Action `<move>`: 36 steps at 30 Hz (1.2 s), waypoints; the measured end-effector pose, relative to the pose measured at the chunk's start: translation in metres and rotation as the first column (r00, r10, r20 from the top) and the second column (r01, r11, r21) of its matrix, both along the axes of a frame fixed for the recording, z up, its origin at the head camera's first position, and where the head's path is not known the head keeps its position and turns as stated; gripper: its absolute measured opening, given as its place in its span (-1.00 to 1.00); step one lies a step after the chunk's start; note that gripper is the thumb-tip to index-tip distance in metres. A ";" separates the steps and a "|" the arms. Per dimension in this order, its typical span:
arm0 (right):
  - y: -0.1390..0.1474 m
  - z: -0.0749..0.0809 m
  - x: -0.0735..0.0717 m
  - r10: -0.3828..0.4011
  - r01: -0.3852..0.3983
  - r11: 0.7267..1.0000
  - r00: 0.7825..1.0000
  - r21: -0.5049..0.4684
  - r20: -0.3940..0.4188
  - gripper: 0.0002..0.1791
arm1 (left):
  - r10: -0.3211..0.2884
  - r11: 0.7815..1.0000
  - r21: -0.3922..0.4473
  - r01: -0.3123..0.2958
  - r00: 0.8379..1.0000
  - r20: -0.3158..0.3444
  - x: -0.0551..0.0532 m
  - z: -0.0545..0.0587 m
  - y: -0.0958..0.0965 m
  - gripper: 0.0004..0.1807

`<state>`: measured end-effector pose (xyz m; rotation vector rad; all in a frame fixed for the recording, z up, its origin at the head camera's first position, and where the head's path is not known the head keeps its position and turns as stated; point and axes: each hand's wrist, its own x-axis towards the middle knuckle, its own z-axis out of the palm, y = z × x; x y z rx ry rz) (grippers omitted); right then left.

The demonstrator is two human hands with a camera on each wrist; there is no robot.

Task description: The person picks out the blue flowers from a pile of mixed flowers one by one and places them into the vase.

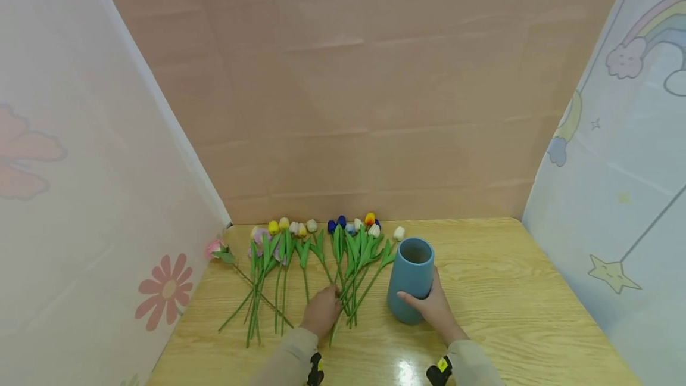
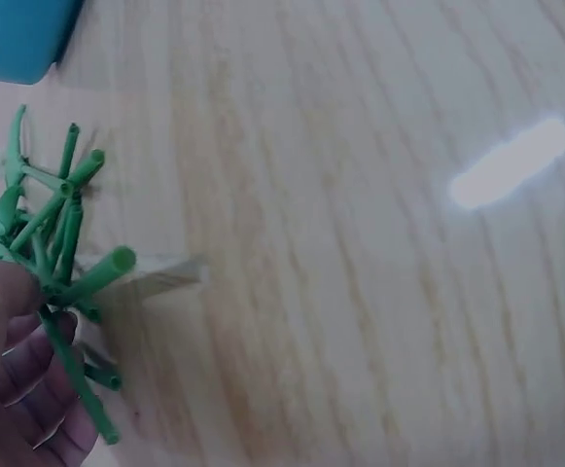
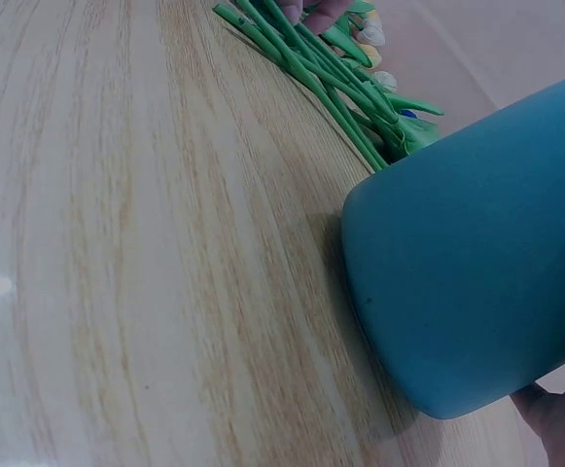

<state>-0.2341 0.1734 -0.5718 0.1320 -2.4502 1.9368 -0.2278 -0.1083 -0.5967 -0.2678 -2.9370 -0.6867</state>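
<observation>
My left hand (image 1: 323,311) pinches green flower stems (image 2: 97,277) between thumb and fingers near their lower ends; exactly how many cannot be told. They belong to a bunch of artificial tulips (image 1: 367,249) with blue, white and orange-red heads, lying on the table. My right hand (image 1: 436,307) is wrapped around the right side of a tall blue vase (image 1: 408,288), thumb across its front. The vase stands on the table, tilted slightly if at all, and no flower shows in its mouth. In the right wrist view, the vase (image 3: 476,243) hides most of that hand.
Left of the left hand lie more tulips (image 1: 284,249) with yellow, cream and purple heads. A pink rose (image 1: 215,249) lies at the table's left edge. Behind the wooden table (image 1: 493,290) rises a brown backdrop (image 1: 370,88), with patterned white panels at both sides.
</observation>
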 end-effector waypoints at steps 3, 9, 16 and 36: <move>-0.001 -0.001 0.001 -0.008 0.008 1.000 1.000 -0.002 -0.015 0.12 | 0.009 1.000 0.014 -0.009 1.000 0.008 0.000 0.002 -0.002 -0.85; -0.001 -0.001 0.001 -0.018 0.018 1.000 0.999 -0.011 -0.036 0.11 | -0.010 0.998 0.064 0.013 0.999 -0.051 -0.001 0.014 -0.004 -0.77; -0.001 -0.001 0.001 -0.016 0.016 1.000 0.999 -0.003 -0.028 0.13 | 0.033 0.989 0.143 -0.024 0.998 -0.062 -0.002 0.033 -0.007 -0.77; -0.001 -0.003 0.000 -0.015 0.014 1.000 0.999 -0.007 -0.044 0.11 | 0.459 0.679 0.675 -0.288 0.885 -0.084 0.004 0.055 -0.079 -0.72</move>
